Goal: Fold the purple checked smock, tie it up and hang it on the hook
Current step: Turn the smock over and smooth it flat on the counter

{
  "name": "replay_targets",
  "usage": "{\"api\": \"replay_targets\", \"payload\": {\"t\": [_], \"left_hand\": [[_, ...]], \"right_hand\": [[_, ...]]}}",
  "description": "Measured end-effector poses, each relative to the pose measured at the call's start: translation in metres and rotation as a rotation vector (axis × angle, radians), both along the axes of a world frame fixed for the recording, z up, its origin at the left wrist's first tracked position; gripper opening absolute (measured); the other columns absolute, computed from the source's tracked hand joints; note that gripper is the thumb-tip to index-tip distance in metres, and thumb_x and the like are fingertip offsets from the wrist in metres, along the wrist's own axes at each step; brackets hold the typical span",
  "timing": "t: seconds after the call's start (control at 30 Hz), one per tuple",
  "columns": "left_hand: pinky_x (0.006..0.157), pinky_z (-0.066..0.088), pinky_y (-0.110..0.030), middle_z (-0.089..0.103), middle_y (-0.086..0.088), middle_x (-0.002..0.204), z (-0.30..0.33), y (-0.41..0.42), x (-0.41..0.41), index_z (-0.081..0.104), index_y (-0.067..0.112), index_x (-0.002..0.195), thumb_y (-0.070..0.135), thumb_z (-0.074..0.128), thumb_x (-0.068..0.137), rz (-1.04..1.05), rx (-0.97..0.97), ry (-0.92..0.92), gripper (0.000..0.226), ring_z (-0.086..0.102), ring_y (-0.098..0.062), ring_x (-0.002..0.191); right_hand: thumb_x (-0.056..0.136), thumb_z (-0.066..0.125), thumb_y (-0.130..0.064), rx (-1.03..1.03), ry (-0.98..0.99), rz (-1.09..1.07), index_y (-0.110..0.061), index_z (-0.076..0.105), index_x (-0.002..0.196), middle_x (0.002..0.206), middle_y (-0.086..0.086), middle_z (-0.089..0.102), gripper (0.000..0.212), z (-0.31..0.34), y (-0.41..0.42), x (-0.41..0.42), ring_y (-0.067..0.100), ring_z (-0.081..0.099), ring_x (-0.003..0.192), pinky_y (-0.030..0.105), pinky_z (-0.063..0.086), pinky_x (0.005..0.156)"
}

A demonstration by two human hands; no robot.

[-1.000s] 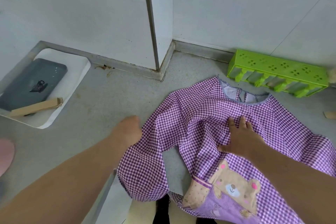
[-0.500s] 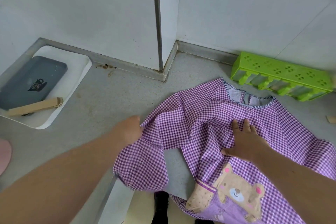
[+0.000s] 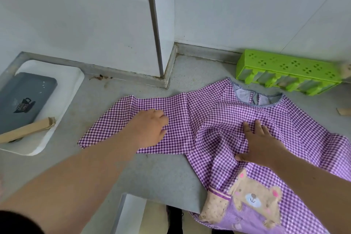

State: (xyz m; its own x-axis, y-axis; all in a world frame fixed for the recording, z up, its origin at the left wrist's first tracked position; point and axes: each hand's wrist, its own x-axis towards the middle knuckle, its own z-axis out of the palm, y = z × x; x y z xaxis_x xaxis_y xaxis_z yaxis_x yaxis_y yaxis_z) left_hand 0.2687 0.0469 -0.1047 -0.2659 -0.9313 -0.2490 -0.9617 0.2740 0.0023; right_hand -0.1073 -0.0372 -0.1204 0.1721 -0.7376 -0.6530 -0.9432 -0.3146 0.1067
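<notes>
Smock flat on counter, sleeve under left hand, chest under right hand.

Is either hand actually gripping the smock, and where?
Neither grips it. The left hand rests flat on the smock's spread sleeve; the right hand presses its chest.

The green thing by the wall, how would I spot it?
Follow the grey counter to the back wall on the right, just beyond the smock's collar. The green rack lies there, the only bright green thing, long, with clover-shaped holes.
</notes>
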Motion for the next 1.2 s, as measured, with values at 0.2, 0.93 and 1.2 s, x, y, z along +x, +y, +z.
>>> {"api": "replay_targets", "payload": {"t": [0.2, 0.93, 1.2], "left_hand": [[0.114, 0.045, -0.049, 0.031, -0.003, 0.165, -0.022, 0.03, -0.052, 0.032, 0.026, 0.158, 0.062, 0.051, 0.097, -0.058, 0.219, 0.019, 0.073, 0.038, -0.026, 0.147], [0.054, 0.039, -0.025, 0.058, -0.001, 0.075, -0.012, 0.048, -0.176, 0.053, 0.02, 0.077, 0.029, 0.062, 0.095, 1.022, 0.599, 0.77, 0.022, 0.051, -0.015, 0.062], [0.086, 0.065, -0.045, 0.074, -0.008, 0.114, -0.017, 0.062, -0.163, 0.063, 0.018, 0.119, 0.034, 0.047, 0.111, 1.435, 0.605, 1.169, 0.024, 0.074, -0.027, 0.098]], "right_hand": [[0.069, 0.067, -0.087, -0.07, -0.015, -0.064, -0.023, -0.021, 0.163, 0.171, 0.013, -0.022, 0.144, 0.007, 0.009, 0.004, 0.039, -0.005, 0.16, 0.061, 0.036, 0.119], [0.069, 0.062, -0.09, 0.023, -0.238, 0.061, -0.023, -0.019, 0.164, 0.17, 0.003, -0.028, 0.141, 0.004, 0.038, -0.045, 0.024, -0.018, 0.159, 0.048, 0.008, 0.127], [0.068, 0.07, -0.084, 0.025, -0.257, 0.071, -0.03, -0.017, 0.164, 0.168, -0.004, -0.03, 0.141, -0.002, 0.029, -0.059, 0.019, -0.02, 0.158, 0.051, 0.013, 0.127]]}}
